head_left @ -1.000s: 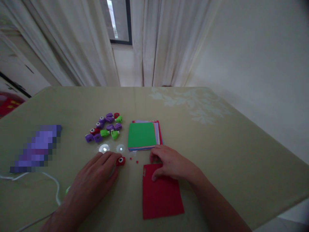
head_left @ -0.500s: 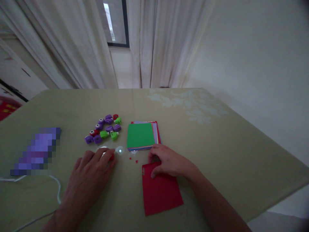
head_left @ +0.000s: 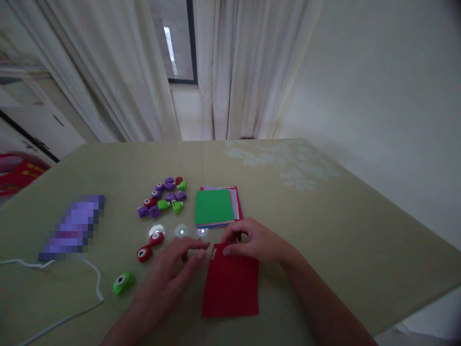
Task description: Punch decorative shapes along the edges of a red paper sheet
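A red sheet of paper (head_left: 232, 288) lies in front of me, with small punched cut-outs near its upper left corner. My right hand (head_left: 254, 240) is closed on the sheet's far edge, thumb on top. At the sheet's left side my left hand (head_left: 173, 274) hovers with index finger and thumb apart, its index tip beside tiny red paper bits (head_left: 208, 244). To the left of that hand are two red craft punches (head_left: 144, 253) and a green punch (head_left: 124, 283). A stack of coloured paper (head_left: 215, 206), green on top, sits just beyond my hands.
Several purple, green and red punches (head_left: 163, 205) are grouped left of the stack. Clear round discs (head_left: 181, 231) lie nearer me. A blurred purple flat object (head_left: 74, 228) and a white cable (head_left: 99, 281) occupy the table's left side.
My left hand has moved right, away from the red punch it covered, to the red sheet's corner. The sheet has turned slightly and shifted left, still in my right hand. The view has tilted a little.
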Available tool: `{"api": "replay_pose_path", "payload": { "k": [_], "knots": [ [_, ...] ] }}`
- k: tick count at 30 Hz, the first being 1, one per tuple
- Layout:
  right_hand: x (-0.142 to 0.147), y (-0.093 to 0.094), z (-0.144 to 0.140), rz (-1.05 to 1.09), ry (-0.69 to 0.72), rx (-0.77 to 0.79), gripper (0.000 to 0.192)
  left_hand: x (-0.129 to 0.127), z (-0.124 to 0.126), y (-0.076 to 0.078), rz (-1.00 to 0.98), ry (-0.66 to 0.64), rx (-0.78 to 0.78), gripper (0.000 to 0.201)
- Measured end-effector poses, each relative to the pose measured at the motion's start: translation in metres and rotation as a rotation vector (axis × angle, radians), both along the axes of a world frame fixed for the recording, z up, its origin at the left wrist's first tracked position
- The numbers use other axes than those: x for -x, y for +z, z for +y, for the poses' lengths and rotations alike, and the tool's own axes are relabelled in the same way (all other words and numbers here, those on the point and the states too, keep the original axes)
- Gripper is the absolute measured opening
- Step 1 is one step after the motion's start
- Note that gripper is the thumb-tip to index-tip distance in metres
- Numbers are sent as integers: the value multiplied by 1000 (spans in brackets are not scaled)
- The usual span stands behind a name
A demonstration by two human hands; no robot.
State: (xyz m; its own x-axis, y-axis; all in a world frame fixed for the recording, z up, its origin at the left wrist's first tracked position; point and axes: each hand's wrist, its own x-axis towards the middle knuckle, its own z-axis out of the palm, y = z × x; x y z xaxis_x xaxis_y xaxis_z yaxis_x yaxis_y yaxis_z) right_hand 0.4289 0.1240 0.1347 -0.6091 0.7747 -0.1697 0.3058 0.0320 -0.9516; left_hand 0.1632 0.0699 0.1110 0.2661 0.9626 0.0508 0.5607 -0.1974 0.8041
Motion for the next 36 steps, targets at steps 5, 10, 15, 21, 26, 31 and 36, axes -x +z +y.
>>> {"api": "replay_pose_path", "payload": {
  "k": [5, 10, 15, 21, 26, 31, 36],
  "knots": [
    [1, 1, -2, 37, -26, 12, 29, -17, -9, -3, -204, -18, 263, 40],
    [6, 1, -7, 68, 1, -1, 30, -13, -11, -8, -259, -3, 314, 42],
    [11, -4, -9, 79, -34, -5, 29, -13, -14, -8, -290, 41, 306, 38],
    [2, -12, -5, 106, 15, 139, 36, -14, -8, -7, -412, 113, 356, 38],
    [0, -19, 3, 306, -276, 234, 37, -15, 4, -3, -514, 226, 233, 38],
    [12, -26, 7, 489, -510, 258, 47, -2, 31, 21, -333, 185, 158, 38],
    [7, -26, 13, 443, -649, 178, 47, 32, 70, 44, 623, 273, -218, 40]
  ]
}}
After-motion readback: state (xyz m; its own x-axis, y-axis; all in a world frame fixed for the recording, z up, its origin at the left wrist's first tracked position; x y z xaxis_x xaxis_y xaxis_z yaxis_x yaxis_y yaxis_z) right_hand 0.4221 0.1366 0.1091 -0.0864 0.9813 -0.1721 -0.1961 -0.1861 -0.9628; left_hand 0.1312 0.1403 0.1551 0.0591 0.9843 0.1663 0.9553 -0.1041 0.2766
